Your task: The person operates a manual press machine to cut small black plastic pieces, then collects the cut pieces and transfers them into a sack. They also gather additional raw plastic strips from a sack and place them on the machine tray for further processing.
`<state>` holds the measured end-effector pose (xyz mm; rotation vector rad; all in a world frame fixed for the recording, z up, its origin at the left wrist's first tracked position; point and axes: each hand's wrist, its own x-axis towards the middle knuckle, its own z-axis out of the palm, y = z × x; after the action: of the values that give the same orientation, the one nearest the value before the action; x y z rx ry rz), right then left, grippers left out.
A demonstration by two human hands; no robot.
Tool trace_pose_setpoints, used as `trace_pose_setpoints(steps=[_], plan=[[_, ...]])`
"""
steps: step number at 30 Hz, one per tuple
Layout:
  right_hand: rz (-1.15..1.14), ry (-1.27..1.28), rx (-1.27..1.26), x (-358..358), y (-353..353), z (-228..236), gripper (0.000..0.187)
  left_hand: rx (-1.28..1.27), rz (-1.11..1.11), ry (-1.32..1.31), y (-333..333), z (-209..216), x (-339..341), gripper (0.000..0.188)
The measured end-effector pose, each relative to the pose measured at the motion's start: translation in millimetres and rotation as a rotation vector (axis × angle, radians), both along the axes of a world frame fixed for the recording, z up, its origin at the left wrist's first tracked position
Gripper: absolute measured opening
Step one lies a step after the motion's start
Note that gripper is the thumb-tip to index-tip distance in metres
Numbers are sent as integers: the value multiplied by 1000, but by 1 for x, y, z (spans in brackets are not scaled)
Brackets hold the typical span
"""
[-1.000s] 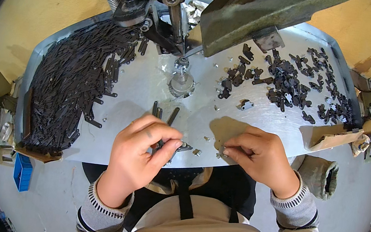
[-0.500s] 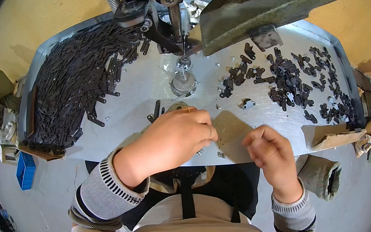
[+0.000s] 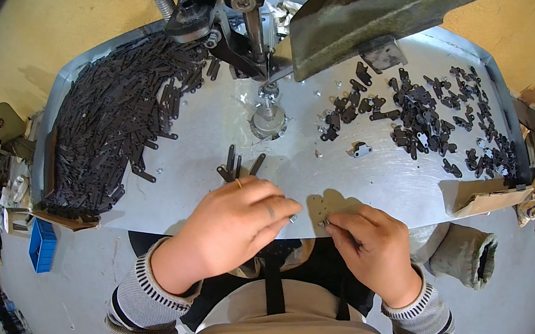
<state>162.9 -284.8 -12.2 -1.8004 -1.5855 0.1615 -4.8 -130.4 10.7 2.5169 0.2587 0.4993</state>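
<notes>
Metal piece [image 3: 323, 223], silvery and stubby — finer shape too small to tell — at the tip of the right grip [image 3: 372, 246], near the front edge of the counter [image 3: 207, 126]. That grip is narrow; whether it or the left grip [image 3: 230, 224] pinches anything, I cannot tell.

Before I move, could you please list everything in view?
press machine: one, green, top centre
worktable: one, grey, centre
flat link heap: one, black, worktable's left
loose links: at least four, black, worktable's front centre
round base: one, silver, worktable's centre
bracket parts: many, mostly black, worktable's right
small fasteners: several, silver, across worktable
cardboard pieces: at least two, brown, worktable's edges
fabric tube: one, grey, lower right
plastic bin: one, blue, lower left
wall: one, yellow, behind worktable
clutter: uncounted, mixed, far edges
sleeves: two, grey and beige, bottom
left grip: one, bare, by fastener
right grip: one, bare, by fastener
</notes>
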Motion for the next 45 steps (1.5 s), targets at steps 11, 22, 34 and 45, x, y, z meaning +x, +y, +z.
trace_pose_setpoints(steps=[11, 22, 34, 45], plan=[[32, 834, -93, 1, -11, 10, 7, 458, -150, 123, -11, -2, 8, 22], [134, 1857, -391, -16, -30, 3, 37, 248, -227, 136, -2, 5, 19, 16], [-31, 2016, -442, -42, -24, 16, 42, 91, -254, -94, -47, 24, 0, 22], [-113, -484, 1226, 48, -4, 355, 40, 29, -62, -562, -45, 85, -40, 16]])
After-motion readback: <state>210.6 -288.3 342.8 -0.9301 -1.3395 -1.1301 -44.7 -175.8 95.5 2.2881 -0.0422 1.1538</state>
